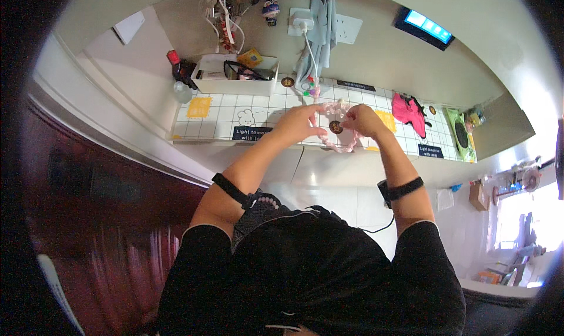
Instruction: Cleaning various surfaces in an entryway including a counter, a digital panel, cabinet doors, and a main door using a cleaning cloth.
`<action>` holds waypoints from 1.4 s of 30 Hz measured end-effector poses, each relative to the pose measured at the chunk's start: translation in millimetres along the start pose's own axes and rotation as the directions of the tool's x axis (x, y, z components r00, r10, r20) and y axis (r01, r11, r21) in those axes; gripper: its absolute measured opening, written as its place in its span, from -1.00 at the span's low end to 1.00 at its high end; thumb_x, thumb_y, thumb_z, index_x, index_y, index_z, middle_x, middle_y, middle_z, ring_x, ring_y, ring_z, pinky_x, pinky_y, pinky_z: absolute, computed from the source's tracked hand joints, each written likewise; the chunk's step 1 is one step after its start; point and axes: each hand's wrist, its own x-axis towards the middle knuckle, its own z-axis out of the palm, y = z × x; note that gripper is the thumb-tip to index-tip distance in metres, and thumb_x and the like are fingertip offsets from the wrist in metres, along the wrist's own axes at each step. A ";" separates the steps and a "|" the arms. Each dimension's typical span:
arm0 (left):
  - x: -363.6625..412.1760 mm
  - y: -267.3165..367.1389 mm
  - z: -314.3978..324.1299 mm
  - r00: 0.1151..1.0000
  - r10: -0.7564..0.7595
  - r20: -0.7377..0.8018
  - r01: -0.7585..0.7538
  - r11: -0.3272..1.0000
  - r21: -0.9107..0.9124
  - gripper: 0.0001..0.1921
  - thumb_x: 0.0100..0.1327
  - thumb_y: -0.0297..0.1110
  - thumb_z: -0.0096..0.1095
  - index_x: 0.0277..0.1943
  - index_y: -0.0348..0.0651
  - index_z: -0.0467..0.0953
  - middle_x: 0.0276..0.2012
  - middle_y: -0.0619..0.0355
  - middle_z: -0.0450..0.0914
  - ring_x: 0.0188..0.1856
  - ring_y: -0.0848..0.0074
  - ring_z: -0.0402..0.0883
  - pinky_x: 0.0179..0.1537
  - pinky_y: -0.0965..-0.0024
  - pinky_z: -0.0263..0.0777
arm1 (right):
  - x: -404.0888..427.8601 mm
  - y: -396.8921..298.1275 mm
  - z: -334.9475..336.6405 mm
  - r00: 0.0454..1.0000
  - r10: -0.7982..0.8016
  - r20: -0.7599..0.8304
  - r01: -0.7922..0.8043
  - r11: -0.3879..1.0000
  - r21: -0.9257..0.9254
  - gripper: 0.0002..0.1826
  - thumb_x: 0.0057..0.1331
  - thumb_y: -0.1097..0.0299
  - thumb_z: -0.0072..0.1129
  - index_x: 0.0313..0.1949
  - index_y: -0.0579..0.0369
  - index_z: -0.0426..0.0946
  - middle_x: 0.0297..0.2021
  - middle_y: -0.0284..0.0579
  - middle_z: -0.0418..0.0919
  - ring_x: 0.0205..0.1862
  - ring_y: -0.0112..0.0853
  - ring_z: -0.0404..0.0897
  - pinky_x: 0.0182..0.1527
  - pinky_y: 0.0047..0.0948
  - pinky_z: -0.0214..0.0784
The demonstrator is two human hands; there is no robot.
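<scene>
A pink, ruffled-looking strap forms a loop over the front part of a shelf mat with a white grid. At the loop's left side, the fingers of my left hand grip the strap, thumb held apart below. My right hand pinches the strap at the upper right, its fingers curled. Inside the loop a round dark sticker shows on the mat. Behind the loop, a pink beaded piece lies by a white cable; whether it joins the strap I cannot tell.
At the left stand a white box holding sunglasses and a dark bottle with a red cap. Rightward lie a pink-and-black cloth item and a green wipes pack. A charger and grey cloth are at the wall.
</scene>
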 end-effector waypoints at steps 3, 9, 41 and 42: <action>1.9 16.0 -0.1 0.997 -0.023 0.076 0.033 0.990 -0.136 -0.43 0.00 -0.16 0.47 0.09 -0.12 0.48 -0.35 0.11 0.59 -0.32 0.42 0.59 -0.26 0.40 0.46 | -8.7 -5.5 -34.2 0.947 -0.177 0.268 -0.095 0.643 0.760 -0.74 0.17 0.29 0.27 -0.27 0.23 0.54 -0.51 -0.16 0.59 -0.59 -0.48 0.49 -0.56 -0.52 0.32; -8.1 22.5 -62.1 0.959 -0.165 0.231 0.281 0.662 -0.695 -0.60 0.18 -0.24 0.34 0.04 -0.21 0.51 -0.36 0.25 0.56 -0.52 0.72 0.43 -0.60 0.62 0.31 | 10.7 -83.9 -42.8 0.946 -0.323 0.018 0.047 0.191 0.980 -0.86 0.33 0.33 0.11 -0.22 0.12 0.46 -0.38 -0.27 0.55 -0.44 -0.57 0.48 -0.44 -0.61 0.31; 18.3 -117.9 -151.9 0.931 0.120 -0.346 0.201 0.620 0.758 -0.68 0.22 -0.32 -0.05 0.02 0.03 0.51 0.08 0.05 0.47 -0.02 0.15 0.56 -0.08 0.16 0.47 | 99.1 -172.6 81.9 0.839 -0.416 -0.351 0.203 0.837 -0.508 -0.38 0.35 -0.10 -0.13 0.28 -0.04 0.20 0.30 -0.16 0.21 0.32 -0.26 0.19 0.28 0.16 -0.07; 11.6 -105.7 -153.2 0.931 -0.047 -0.361 0.289 0.699 0.654 -0.57 0.19 -0.37 -0.03 0.15 0.19 0.43 0.16 0.08 0.42 -0.02 0.16 0.57 -0.05 0.15 0.46 | 89.8 -182.1 73.4 0.920 -0.306 -0.245 0.174 0.879 -0.444 -0.31 0.36 -0.20 -0.24 0.34 -0.06 0.11 0.32 -0.20 0.18 0.39 -0.25 0.06 0.25 0.38 -0.25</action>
